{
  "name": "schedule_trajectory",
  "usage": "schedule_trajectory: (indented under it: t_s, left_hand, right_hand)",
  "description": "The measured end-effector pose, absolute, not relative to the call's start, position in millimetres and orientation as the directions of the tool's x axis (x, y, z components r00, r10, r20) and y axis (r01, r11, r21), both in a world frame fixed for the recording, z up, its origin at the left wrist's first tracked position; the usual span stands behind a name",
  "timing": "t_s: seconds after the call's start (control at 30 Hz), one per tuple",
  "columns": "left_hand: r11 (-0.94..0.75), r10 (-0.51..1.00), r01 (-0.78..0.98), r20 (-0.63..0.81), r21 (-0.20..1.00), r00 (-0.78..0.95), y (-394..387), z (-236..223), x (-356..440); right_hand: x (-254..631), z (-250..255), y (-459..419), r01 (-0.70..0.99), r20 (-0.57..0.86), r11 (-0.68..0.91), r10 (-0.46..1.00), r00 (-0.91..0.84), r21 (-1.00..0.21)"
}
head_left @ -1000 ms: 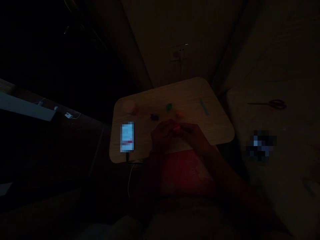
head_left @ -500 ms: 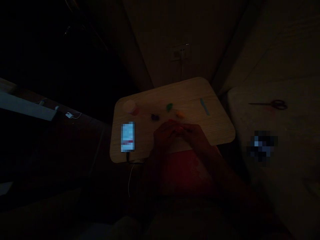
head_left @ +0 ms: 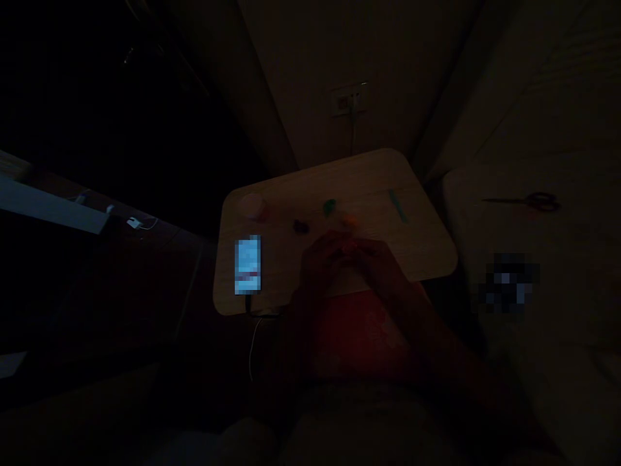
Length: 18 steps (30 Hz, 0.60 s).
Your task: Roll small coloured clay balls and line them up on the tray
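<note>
In the dim head view, my left hand (head_left: pixel 317 257) and my right hand (head_left: pixel 381 260) meet over the near part of a small wooden table (head_left: pixel 422 252). Both have bent fingers closed around a small red lump (head_left: pixel 348 247), which shows between the fingertips; its material is hard to make out. Just beyond the fingers lie an orange lump (head_left: pixel 349 221), a green lump (head_left: pixel 329 207) and a dark lump (head_left: pixel 301 226). The darkness hides the exact finger positions.
A lit phone (head_left: pixel 248 265) with a cable lies at the table's left, below a pale round tub (head_left: pixel 251 206). Toward the right rests a blue-green strip (head_left: pixel 398 206). Scissors (head_left: pixel 526 201) lie on the surface beyond. A wall socket (head_left: pixel 348 100) is behind.
My hands have shifted slightly and the fingers have moved around the red lump, which now shows more clearly between them. The other things on the table stay in place.
</note>
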<state>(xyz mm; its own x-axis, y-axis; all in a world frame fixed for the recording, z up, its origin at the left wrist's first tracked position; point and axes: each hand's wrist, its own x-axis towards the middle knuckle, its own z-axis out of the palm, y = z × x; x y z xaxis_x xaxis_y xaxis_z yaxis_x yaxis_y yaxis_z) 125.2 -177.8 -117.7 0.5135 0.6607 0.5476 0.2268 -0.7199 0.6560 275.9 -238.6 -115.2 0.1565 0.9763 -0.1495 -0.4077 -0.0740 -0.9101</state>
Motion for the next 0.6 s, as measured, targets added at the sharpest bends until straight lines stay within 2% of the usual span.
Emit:
schedule_trajectory:
  t_s: [0.23,0.6]
  left_hand:
    - [-0.705,0.673,0.189,0.561,0.683,0.482,-179.5,-111.4,124.4]
    - [-0.717,0.688,0.292,0.574,0.634,0.444,-180.8,-117.9,119.9]
  right_hand:
    - [274.3,-115.7,-238.6,-0.466,-0.168,-0.109,0.982,0.086,-0.878]
    - [273.8,-111.4,-240.5,-0.494,-0.218,-0.183,0.976,0.013,-0.85]
